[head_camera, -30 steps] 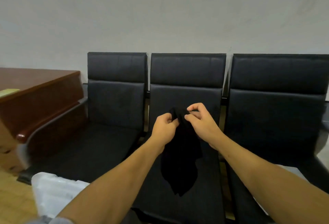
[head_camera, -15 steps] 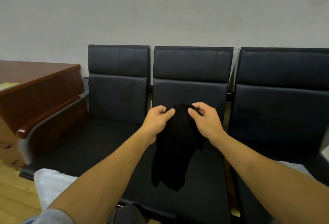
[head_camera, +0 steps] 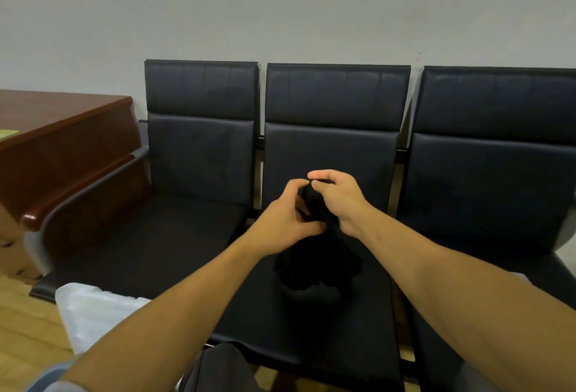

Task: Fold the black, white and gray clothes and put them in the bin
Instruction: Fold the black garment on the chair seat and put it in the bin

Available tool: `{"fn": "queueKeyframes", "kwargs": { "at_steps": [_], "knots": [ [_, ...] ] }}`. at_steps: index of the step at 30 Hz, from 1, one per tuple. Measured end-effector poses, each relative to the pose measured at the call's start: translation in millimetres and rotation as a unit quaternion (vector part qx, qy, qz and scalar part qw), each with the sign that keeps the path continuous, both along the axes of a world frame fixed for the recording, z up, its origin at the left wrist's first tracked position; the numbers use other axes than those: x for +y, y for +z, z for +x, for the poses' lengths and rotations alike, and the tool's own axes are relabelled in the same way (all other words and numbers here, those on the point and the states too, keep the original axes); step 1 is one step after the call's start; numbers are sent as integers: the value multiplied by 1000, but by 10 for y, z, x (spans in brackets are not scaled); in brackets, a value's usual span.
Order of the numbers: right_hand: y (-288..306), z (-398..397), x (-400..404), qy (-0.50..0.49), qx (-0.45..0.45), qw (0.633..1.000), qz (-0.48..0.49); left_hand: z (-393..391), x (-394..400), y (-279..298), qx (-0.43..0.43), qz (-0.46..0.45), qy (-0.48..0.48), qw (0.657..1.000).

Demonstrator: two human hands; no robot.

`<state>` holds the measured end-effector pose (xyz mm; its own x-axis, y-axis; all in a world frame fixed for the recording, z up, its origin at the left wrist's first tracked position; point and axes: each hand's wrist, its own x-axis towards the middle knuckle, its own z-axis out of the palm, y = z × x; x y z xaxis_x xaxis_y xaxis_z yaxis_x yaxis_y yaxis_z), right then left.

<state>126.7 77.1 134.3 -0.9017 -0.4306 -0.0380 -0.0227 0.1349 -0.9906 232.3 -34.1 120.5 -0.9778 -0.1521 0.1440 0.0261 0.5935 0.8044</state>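
a row of three black padded chairs (head_camera: 335, 154) is standing against a pale wall (head_camera: 280, 8), beside a brown wooden tabletop (head_camera: 59, 117). above the middle seat, the left hand (head_camera: 285, 223) and right hand (head_camera: 338, 200) are both gripping the bunched top of a black garment (head_camera: 318, 263), its lower part hanging and resting on the seat cushion. a white plastic bin (head_camera: 93, 310) is sitting on the floor at lower left.

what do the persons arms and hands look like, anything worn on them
Both forearms are bare, and the left hand and right hand wear no gloves; no rings or watch are visible. A light gray short sleeve edge shows at the left upper arm, at the frame's bottom.
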Motion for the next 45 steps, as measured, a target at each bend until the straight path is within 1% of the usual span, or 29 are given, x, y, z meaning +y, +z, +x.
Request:
{"fn": "queueKeyframes", "kwargs": {
  "at_steps": [2, 4, 5, 7, 8, 9, 11, 12, 15, 17, 18, 20, 22, 24, 25, 27, 29, 30, 32, 34, 35, 37, 38, 39, 40, 42, 43, 45],
  "knots": [
    [19, 6, 31, 8, 20, 1000, 15, -31, 17, -97, 36, -28, 66, 997],
    [24, -22, 107, 18, 49, 998, 43, -79, -15, -127, 78, -11, 121, 990],
    [34, -41, 147, 20, 57, 997, 55, -91, -42, -110, 98, -4, 132, 986],
    [43, -98, 250, 8, 53, 996, 65, -126, -66, -65, 119, 6, 123, 985],
    [42, -124, 281, 0, 46, 997, 66, -131, -56, -32, 113, 13, 106, 988],
    [39, -141, 314, -7, 36, 997, 65, -135, -10, -2, 90, 21, 81, 992],
    [37, -145, 324, -1, 20, 998, 65, -140, 120, 2, 16, 13, 48, 999],
    [30, -141, 336, 7, 14, 998, 68, -150, 199, -21, -7, -7, 46, 999],
    [26, -129, 369, 31, 31, 995, 88, -206, 289, -97, 19, -61, 87, 994],
    [29, -125, 416, 43, 86, 988, 119, -232, 274, -92, 33, -51, 95, 994],
    [26, -129, 460, 51, 127, 982, 131, -250, 276, -83, 40, -26, 94, 994],
    [40, -126, 555, 98, 214, 958, 164, -266, 263, -27, 64, 57, 109, 990],
    [82, -112, 662, 174, 273, 916, 238, -286, 240, 56, 70, 139, 137, 978],
    [117, -130, 732, 222, 325, 866, 309, -305, 196, 132, 61, 167, 138, 974],
    [130, -150, 753, 223, 343, 853, 326, -308, 171, 156, 59, 159, 125, 978],
    [159, -223, 807, 197, 350, 849, 343, -289, 121, 200, 65, 98, 87, 989],
    [173, -295, 895, 153, 341, 850, 372, -241, 20, 235, 73, -8, 39, 997],
    [160, -339, 944, 124, 342, 848, 387, -211, -52, 264, 59, -64, 9, 996],
    [129, -407, 1041, 65, 356, 837, 410, -170, -209, 322, -6, -193, -46, 980],
    [86, -430, 1105, 34, 368, 823, 431, -146, -346, 340, -43, -324, -52, 944],
    [69, -431, 1112, 31, 371, 813, 447, -149, -412, 343, -40, -358, -31, 932],
    [33, -428, 1130, 29, 377, 790, 482, -158, -514, 343, -14, -348, 30, 937],
    [16, -436, 1140, 32, 373, 785, 494, -165, -549, 352, 4, -337, 61, 940],
    [6, -446, 1149, 50, 355, 790, 497, -169, -576, 364, 17, -329, 89, 940],
    [-7, -462, 1159, 89, 319, 807, 489, -174, -608, 375, 25, -318, 113, 941],
    [-44, -449, 1166, 192, 205, 852, 441, -171, -647, 421, 30, -291, 154, 944],
    [-66, -429, 1162, 226, 151, 870, 411, -163, -679, 446, 27, -277, 173, 945],
    [-95, -338, 1142, 247, 83, 901, 346, -140, -767, 482, 14, -251, 212, 945]
  ]
}}
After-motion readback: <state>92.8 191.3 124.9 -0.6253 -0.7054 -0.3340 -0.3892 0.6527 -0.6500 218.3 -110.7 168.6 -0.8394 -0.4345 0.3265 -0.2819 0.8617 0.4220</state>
